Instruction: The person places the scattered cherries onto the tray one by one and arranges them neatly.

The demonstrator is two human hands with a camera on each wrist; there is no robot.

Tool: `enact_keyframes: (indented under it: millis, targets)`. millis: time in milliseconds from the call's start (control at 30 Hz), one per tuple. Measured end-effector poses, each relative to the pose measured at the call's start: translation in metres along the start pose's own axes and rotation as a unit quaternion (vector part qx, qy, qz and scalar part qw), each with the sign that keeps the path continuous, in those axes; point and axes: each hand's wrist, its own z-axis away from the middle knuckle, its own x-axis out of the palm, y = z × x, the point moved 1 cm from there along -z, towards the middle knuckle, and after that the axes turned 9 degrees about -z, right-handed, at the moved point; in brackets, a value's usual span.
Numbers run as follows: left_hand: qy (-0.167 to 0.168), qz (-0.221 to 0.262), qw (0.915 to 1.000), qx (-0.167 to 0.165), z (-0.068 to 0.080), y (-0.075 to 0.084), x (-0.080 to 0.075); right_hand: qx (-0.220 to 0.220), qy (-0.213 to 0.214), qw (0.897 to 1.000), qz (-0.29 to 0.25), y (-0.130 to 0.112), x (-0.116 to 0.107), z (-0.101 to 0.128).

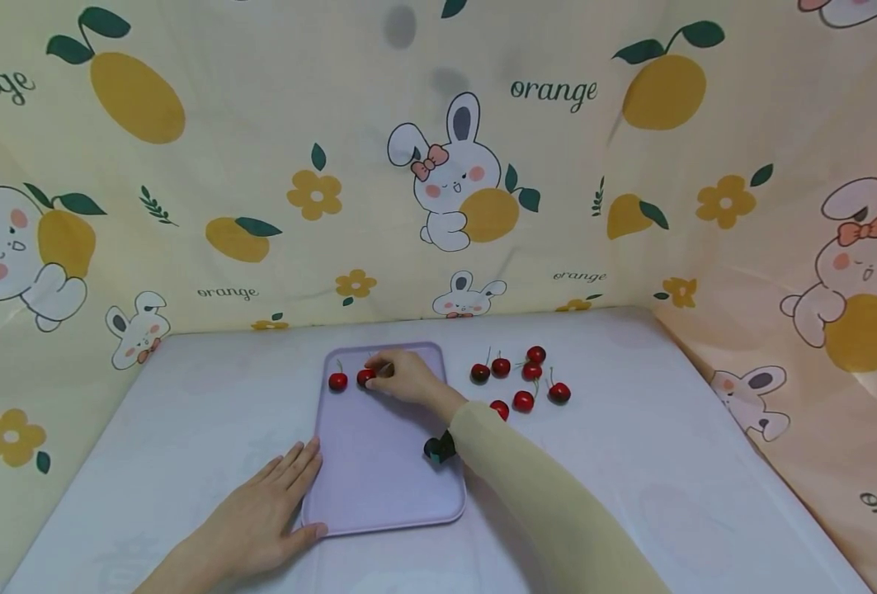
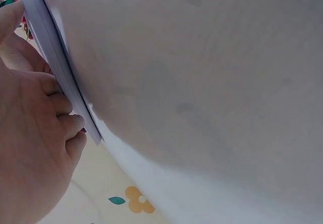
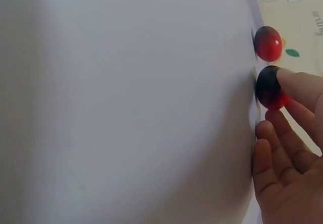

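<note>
While left hand (image 1: 260,516) lies flat, fingers straight against purple tray (image 1: 379,487) edge, right hand (image 1: 401,377) pinches cherry (image 1: 365,377) at tray's far end, beside second cherry (image 1: 337,381). Loose cherries (image 1: 523,379) on table, right of tray.

Pale lavender-white table (image 1: 668,462), matte, filling the lower half of the head view. Enclosed on three sides by a cream cloth backdrop (image 1: 275,124): rear panel upright behind the far table edge, side panels angled in at left and right. Printed all over with white rabbits (image 1: 449,177) wearing pink bows, yellow oranges (image 1: 137,95) with dark green leaves, small yellow flowers (image 1: 314,195) and the word "orange" in dark script (image 1: 554,91). Right panel tinted slightly pinker than the rear. Two faint grey smudges near top centre of the rear panel. Even, soft lighting; weak shadows only. Slight creasing along the panel seams
</note>
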Motion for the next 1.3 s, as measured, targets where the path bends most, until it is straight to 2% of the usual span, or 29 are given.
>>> enact_keyframes:
  millis: [567,933,1300]
  targets:
    - [-0.002,-0.003,1.0,0.0,0.0,0.002,-0.001,-0.021,0.013,1.0,-0.015,-0.012,-0.009,0.011]
    - [0.002,-0.006,1.0,0.004,0.0,0.004,-0.003,-0.093,0.012,0.996,-0.002,-0.018,-0.038,0.037]
    - [-0.011,0.0,0.9999,0.0,-0.001,0.004,-0.002,-0.092,0.048,0.995,-0.002,-0.013,-0.068,0.068]
